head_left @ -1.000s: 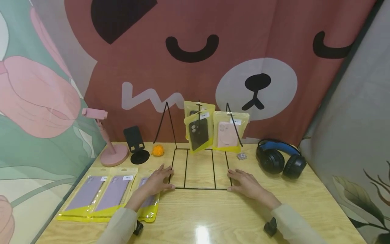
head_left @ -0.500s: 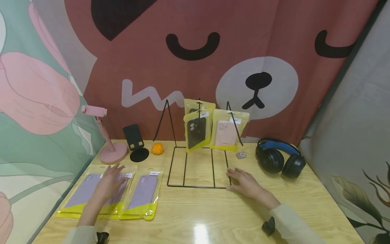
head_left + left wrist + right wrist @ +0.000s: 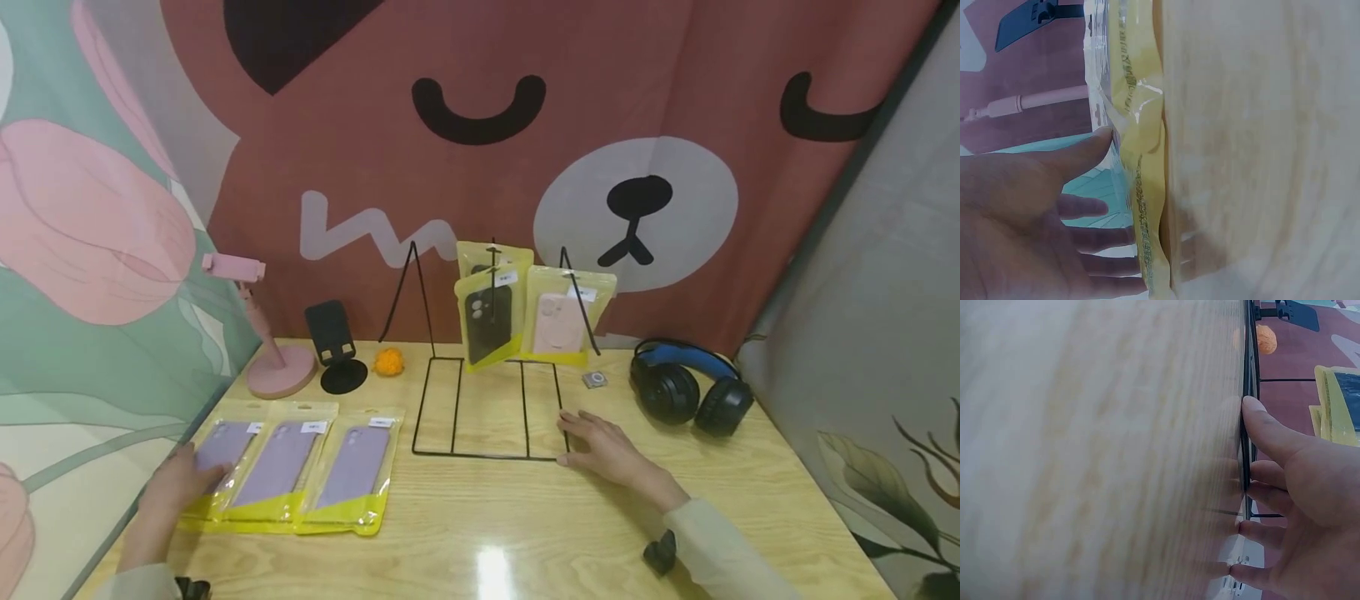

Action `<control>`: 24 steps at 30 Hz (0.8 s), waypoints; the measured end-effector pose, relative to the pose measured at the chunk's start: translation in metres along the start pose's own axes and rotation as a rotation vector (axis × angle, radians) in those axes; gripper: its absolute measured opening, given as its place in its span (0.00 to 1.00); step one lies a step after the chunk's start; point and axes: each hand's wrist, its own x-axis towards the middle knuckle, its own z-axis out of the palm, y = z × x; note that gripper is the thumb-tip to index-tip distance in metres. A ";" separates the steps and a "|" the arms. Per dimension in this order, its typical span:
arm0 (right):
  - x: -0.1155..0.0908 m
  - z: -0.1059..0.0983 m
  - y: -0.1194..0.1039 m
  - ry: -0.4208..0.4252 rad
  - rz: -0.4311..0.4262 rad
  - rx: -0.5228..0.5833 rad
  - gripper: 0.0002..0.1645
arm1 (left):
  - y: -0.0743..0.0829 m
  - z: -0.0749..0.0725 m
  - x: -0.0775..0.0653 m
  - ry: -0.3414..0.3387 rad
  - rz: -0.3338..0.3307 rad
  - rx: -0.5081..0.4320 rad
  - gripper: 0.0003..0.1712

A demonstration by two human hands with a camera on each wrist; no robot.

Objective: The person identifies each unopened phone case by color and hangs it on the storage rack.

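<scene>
Three clear-and-yellow pouches with purple phone cases lie in a row on the table: the left pouch (image 3: 225, 450), the middle pouch (image 3: 276, 467) and the right pouch (image 3: 354, 468). At the left pouch's outer edge is my left hand (image 3: 176, 482), its thumb over the pouch; the left wrist view has the fingers fairly straight along the yellow edge (image 3: 1147, 206). My right hand (image 3: 607, 450) rests at the right side of a black wire rack (image 3: 491, 457), thumb touching its base near the front corner. Pouches with a black case (image 3: 487, 321) and a pink case (image 3: 558, 325) hang from the rack.
Behind the pouches stand a pink phone stand (image 3: 279, 371) and a black phone stand (image 3: 330, 337), with an orange fuzzy ball (image 3: 388, 362) beside them. Right of the rack are a small square gadget (image 3: 595, 380) and black-and-blue headphones (image 3: 686, 392). A bear-print curtain (image 3: 337, 150) hangs behind.
My left hand has left the rack's left side and moved left over the pouches to the outer edge of the left one. My right hand has stayed at the rack.
</scene>
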 end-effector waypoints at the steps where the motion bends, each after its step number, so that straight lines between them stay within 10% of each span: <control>1: 0.000 0.000 -0.001 -0.001 0.002 0.005 0.41 | 0.000 -0.001 -0.001 0.003 -0.008 -0.004 0.49; 14: 0.001 0.000 -0.001 -0.007 0.007 0.005 0.42 | 0.009 -0.009 -0.007 0.165 -0.033 -0.125 0.53; 24: 0.001 0.000 -0.001 -0.004 0.002 0.013 0.41 | 0.022 -0.034 -0.021 0.445 0.142 -0.158 0.32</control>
